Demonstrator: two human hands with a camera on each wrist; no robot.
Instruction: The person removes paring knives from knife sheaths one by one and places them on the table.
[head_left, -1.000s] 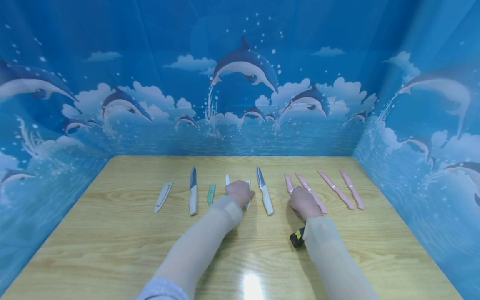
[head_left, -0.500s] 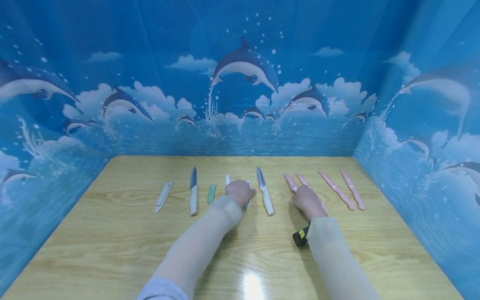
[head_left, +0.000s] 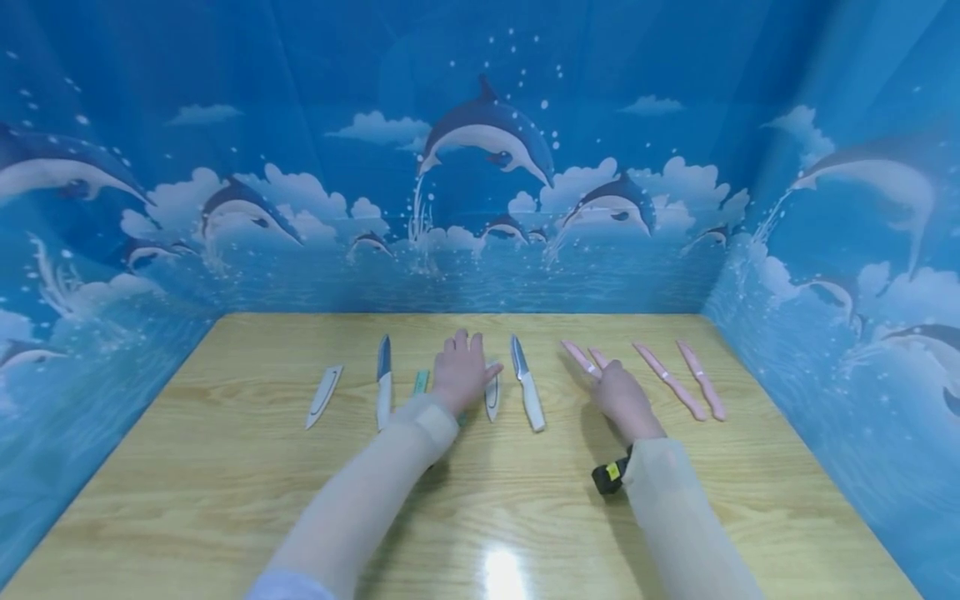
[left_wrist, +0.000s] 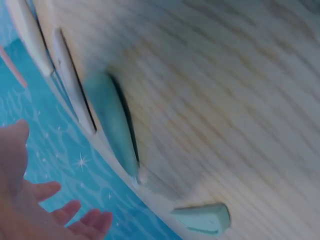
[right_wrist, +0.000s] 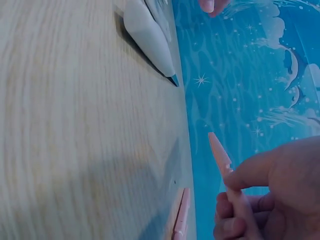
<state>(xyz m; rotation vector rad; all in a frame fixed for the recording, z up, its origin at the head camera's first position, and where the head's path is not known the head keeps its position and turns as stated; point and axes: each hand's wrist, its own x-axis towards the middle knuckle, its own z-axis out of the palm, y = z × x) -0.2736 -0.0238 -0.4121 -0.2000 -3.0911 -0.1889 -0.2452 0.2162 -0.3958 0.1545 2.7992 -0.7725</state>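
Well back from the desk's (head_left: 525, 492) near edge, broad room in front, the right hand (head_left: 627, 402) grips a pink knife (right_wrist: 220, 154); near the green-handled knife (left_wrist: 112, 122), the left hand's (head_left: 459, 375) fingers, curled a second ago, now stretch free.

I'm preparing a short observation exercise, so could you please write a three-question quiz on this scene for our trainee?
1. Multiple choice: What does the right hand hold?
A) a white sheath
B) a pink knife
C) a green sheath

2. True or false: The left hand is gripping a knife.

3. Fill in the blank: In the head view, the white-handled knife between the two hands lies with its blade toward the ____ edge of the table.

Key:
1. B
2. False; its fingers are outstretched.
3. far
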